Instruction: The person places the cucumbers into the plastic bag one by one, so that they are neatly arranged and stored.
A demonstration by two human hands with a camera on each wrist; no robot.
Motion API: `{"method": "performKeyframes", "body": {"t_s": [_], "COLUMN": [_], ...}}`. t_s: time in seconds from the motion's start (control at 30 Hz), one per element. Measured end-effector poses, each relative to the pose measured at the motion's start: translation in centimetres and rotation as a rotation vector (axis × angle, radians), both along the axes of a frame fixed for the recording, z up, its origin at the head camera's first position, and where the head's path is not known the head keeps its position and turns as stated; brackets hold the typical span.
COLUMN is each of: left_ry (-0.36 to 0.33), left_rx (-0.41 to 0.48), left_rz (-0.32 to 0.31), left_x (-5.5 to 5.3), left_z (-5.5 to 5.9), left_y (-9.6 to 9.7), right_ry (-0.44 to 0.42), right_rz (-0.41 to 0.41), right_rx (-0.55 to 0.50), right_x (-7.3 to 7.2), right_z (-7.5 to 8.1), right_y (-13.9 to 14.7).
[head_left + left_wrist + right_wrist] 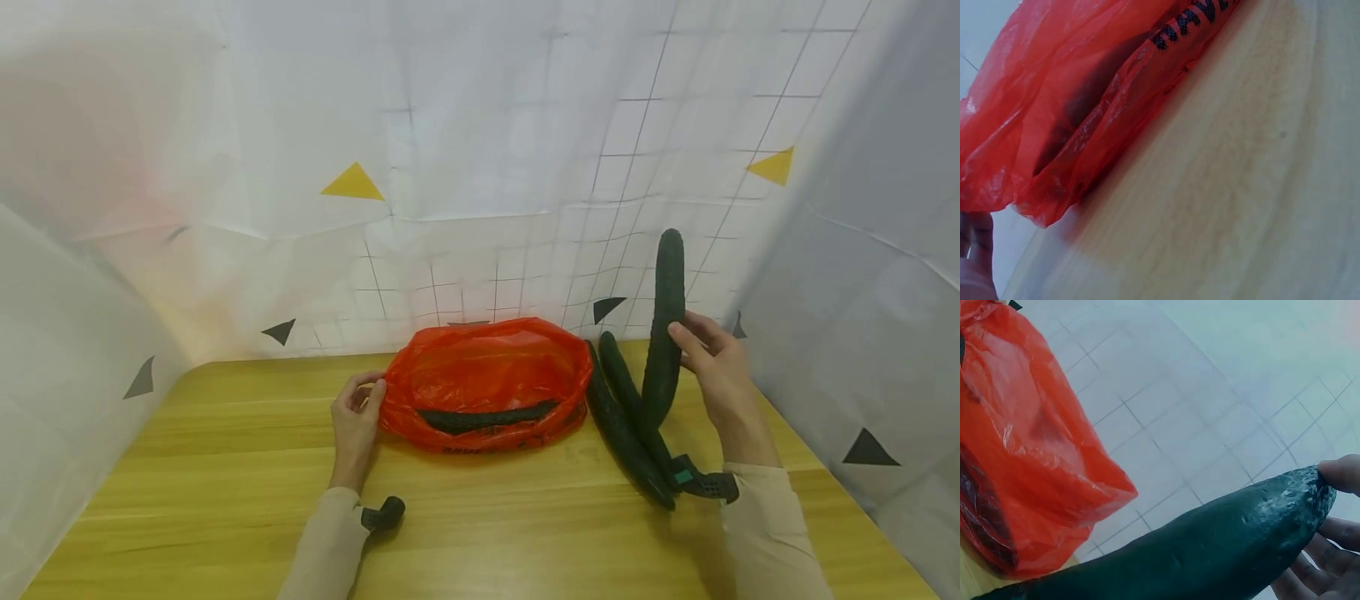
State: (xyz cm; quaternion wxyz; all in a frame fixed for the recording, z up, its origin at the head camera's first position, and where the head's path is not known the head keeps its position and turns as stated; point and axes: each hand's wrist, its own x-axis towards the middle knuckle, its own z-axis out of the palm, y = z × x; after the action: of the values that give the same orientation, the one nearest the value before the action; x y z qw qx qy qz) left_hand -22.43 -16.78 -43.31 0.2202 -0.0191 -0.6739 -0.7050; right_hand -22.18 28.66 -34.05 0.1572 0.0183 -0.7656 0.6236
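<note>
Cucumbers, four in view, and one red plastic bag (pixel 483 375) on a wood-grain table (pixel 510 525). Bag sits at the far middle, mouth gaping. One cucumber inside it (pixel 480 419) lies left to right along the near wall; black lettering on that wall, creased.

Left hand (pixel 356 425) pinches the bag's left rim between thumb and fingers. Right hand (pixel 717 367) grasps the raised cucumber (pixel 663 358), right of the bag and almost upright, leaning slightly. Its lower end overlaps the two lying cucumbers (pixel 619 437) in my head view; whether it touches them I can't tell. That pair rests beside the bag's right edge.

Risks, as I judge them. Only the left rim is held, so the thin film on the right could sag or fold inward and narrow the mouth. If the raised cucumber goes toward the bag at this upright angle, its blunt end could catch the rim, dragging or tearing it. Too hard a pull by the left hand might slide the whole bag. Skin looks glossy near the end in my right wrist view; a light grip may let it swivel. A low sweep could knock the lying pair and set them rolling.
</note>
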Motion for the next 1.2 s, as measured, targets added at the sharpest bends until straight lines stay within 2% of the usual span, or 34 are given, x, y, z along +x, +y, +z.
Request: {"method": "performKeyframes", "body": {"t_s": [0.3, 0.6, 0.83, 1.2], "left_ry": [0.006, -0.003, -0.002, 0.005], "left_rx": [-0.01, -0.019, -0.023, -0.028], "left_rz": [0.002, 0.003, 0.005, 0.009], "left_x": [0.0, 0.0, 0.0, 0.0], "left_z": [-0.1, 0.0, 0.0, 0.0], "left_y": [0.0, 0.0, 0.1, 0.0], "right_ry": [0.054, 0.157, 0.168, 0.253], "right_rz": [0.035, 0.082, 0.067, 0.12], "right_rx": [-0.124, -0.299, -0.327, -0.466], "right_x": [0.1, -0.1, 0.0, -0.4], "right_z": [0.3, 0.1, 0.2, -0.2], "right_y": [-1.2, -2.3, -3.4, -5.3]}}
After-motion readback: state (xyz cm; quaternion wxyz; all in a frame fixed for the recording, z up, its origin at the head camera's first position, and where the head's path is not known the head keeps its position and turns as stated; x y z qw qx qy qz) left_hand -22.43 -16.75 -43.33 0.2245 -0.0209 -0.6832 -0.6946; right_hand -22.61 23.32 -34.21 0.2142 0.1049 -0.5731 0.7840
